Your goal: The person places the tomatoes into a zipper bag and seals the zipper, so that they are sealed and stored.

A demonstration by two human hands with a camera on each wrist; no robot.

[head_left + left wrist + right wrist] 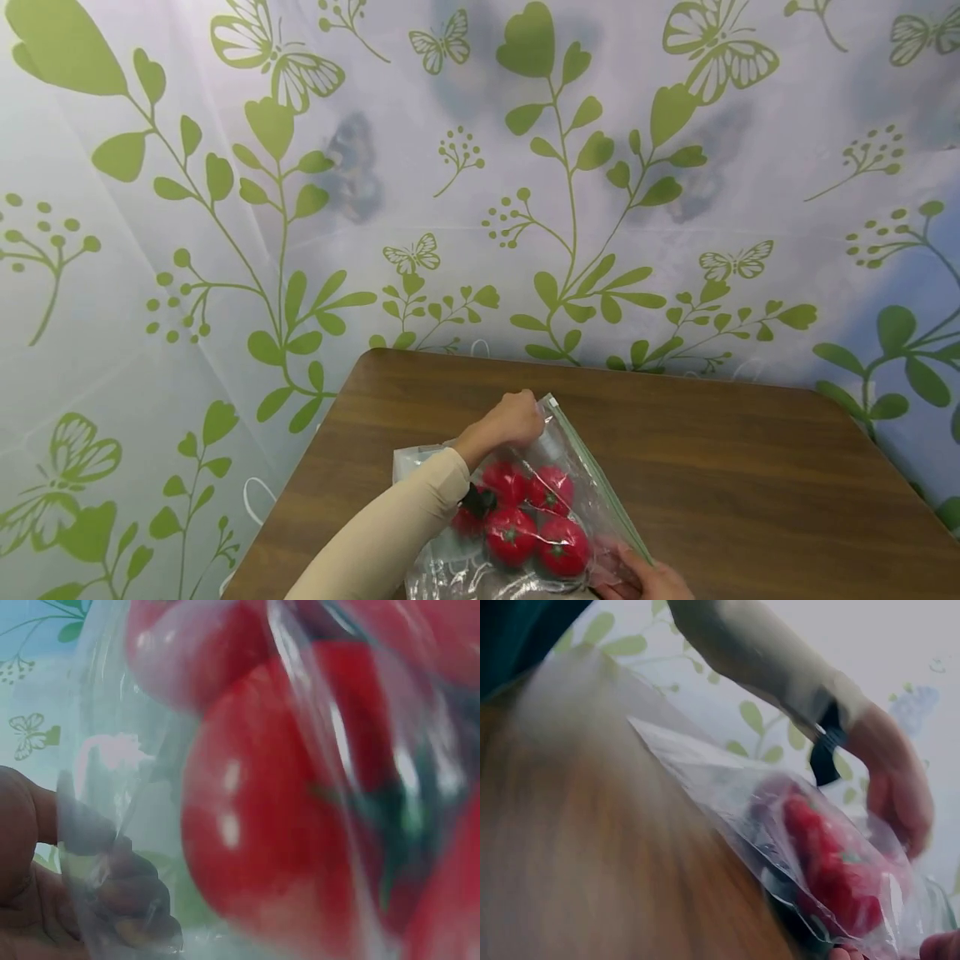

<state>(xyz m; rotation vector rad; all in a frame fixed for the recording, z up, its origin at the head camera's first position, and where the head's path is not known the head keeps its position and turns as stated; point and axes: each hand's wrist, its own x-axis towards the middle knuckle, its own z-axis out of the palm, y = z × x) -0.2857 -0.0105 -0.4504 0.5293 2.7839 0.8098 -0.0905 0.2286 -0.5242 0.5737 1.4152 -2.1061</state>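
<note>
A clear zip bag (427,575) with a green zip edge and a white slider (552,402) has several red tomatoes (512,536) inside, each with a green stem. At the bag's far corner, beside the slider, my left hand (517,417) grips the plastic with curled fingers. My right hand (648,579) pinches the near end of the zip edge, its fingers partly seen through the plastic. In the left wrist view a tomato (262,810) fills the middle, behind creased film. The right wrist view has the bag (697,765) slanting over the wood.
Under the bag is a brown wooden table (720,467) with rounded far corners. Behind it hangs a pale curtain (420,167) printed with green leaves and butterflies. A black strap (826,746) circles my left wrist, below a beige sleeve (390,529).
</note>
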